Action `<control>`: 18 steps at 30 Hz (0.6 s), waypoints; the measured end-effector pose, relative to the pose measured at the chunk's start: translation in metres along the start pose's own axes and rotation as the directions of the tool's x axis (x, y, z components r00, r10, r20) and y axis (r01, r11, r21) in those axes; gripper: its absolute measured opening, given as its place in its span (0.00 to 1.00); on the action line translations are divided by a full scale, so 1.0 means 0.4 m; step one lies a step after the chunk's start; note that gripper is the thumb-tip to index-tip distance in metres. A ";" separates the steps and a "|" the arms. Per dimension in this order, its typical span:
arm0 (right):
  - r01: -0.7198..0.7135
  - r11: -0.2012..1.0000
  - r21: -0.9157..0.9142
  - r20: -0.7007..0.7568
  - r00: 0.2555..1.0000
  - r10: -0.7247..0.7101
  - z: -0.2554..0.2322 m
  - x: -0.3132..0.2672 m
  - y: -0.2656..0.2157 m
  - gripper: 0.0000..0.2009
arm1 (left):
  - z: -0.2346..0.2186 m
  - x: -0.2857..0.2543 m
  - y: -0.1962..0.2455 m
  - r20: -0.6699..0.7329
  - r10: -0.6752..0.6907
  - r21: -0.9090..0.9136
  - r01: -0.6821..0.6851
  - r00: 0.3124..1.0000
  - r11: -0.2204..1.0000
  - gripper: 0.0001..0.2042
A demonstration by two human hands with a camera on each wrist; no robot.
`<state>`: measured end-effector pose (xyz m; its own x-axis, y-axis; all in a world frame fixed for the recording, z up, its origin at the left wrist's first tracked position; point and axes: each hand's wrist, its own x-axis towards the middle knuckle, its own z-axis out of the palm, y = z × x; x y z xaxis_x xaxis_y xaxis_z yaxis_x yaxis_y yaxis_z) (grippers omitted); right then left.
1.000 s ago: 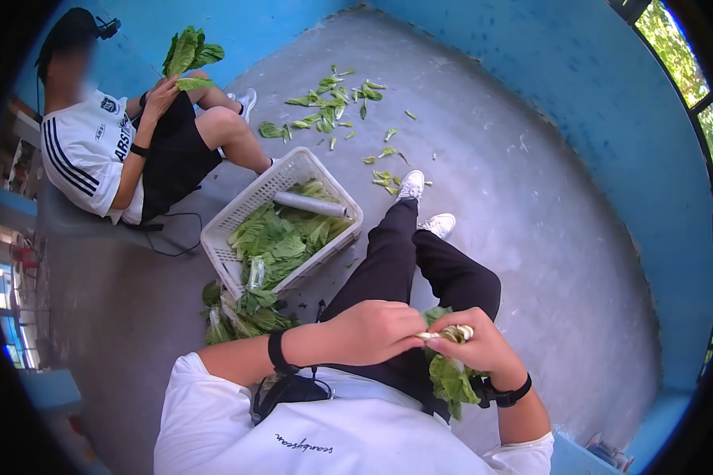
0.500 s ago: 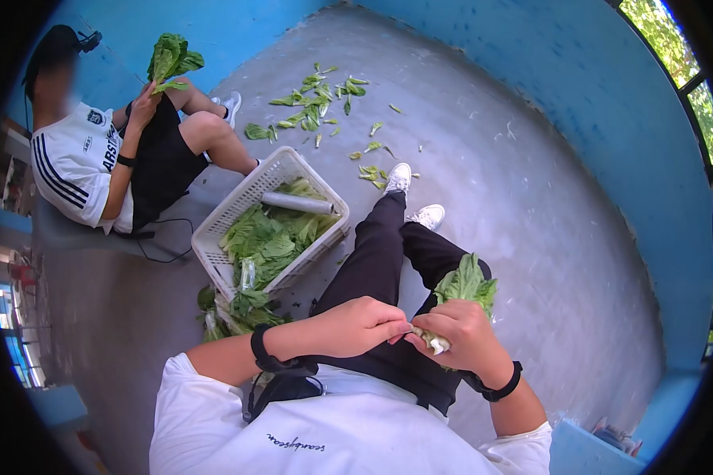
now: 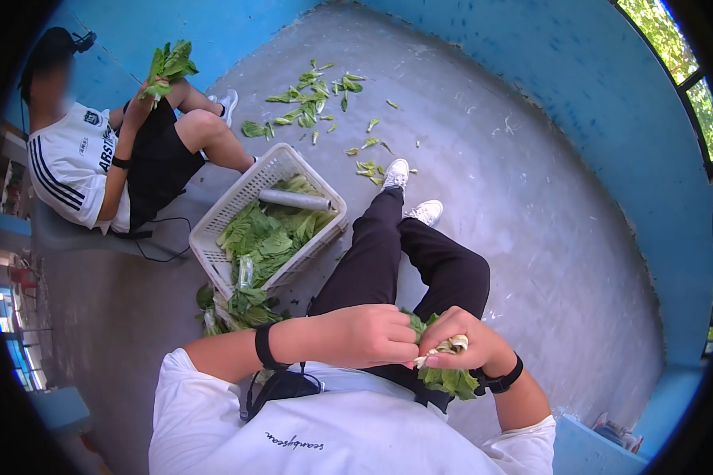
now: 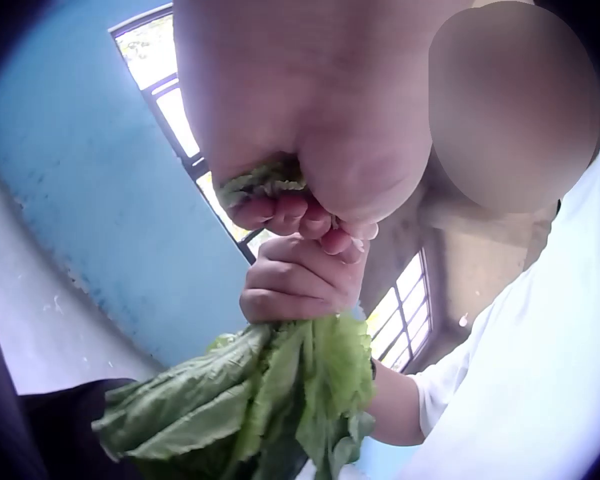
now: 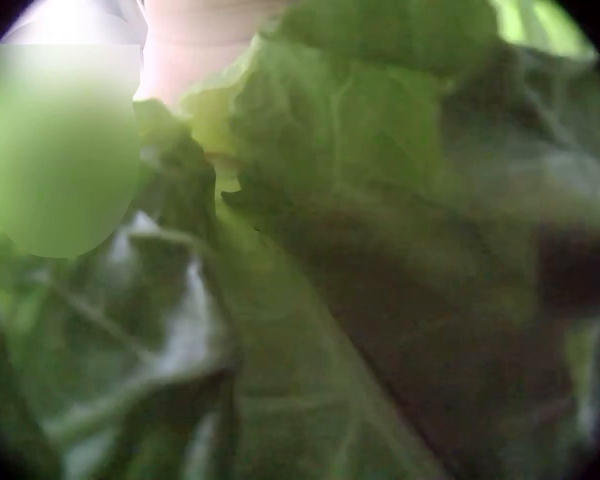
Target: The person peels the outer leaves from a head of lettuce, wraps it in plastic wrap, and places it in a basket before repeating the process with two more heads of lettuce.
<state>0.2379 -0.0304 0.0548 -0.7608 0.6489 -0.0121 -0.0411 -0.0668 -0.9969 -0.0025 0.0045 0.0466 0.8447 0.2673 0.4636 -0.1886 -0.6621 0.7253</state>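
In the head view, my right hand (image 3: 474, 336) grips a bunch of leafy greens (image 3: 450, 382) round its stems, above my lap. Pale cut ends poke out beside the thumb, and leaves spread below and behind the fist. My left hand (image 3: 372, 339) meets it at the stem ends, fingers curled. Seen from the left wrist, some green leaf (image 4: 265, 182) is tucked inside the curled left fingers, which are right against the right fist. Below that fist the bunch's leaves hang down. Big leaves fill the right wrist view, hiding the right fingers there.
A white slotted basket (image 3: 206, 229) of greens, with a clear roll (image 3: 297, 199) on top, stands left of my legs. More greens (image 3: 249, 309) lie beside it. Trimmed leaves (image 3: 309, 99) litter the floor ahead. A seated person (image 3: 79, 162) holds greens (image 3: 169, 65) at left.
The bunch in my right hand has turned: its leaves pointed away past the knee and now hang toward my body. My left hand has shifted slightly right. The other person's greens have tilted.
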 end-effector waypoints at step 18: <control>-0.360 0.928 0.094 -0.839 0.473 0.269 -0.082 -0.012 -0.016 0.24 | 0.002 -0.102 -0.074 -0.095 -0.776 -0.730 0.487 0.624 0.480 0.19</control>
<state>0.2630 -0.0082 0.0586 0.1725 0.9248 -0.3390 0.1748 -0.3674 -0.9135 -0.0311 0.0124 0.0057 0.6259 0.7466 -0.2255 -0.0452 0.3234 0.9452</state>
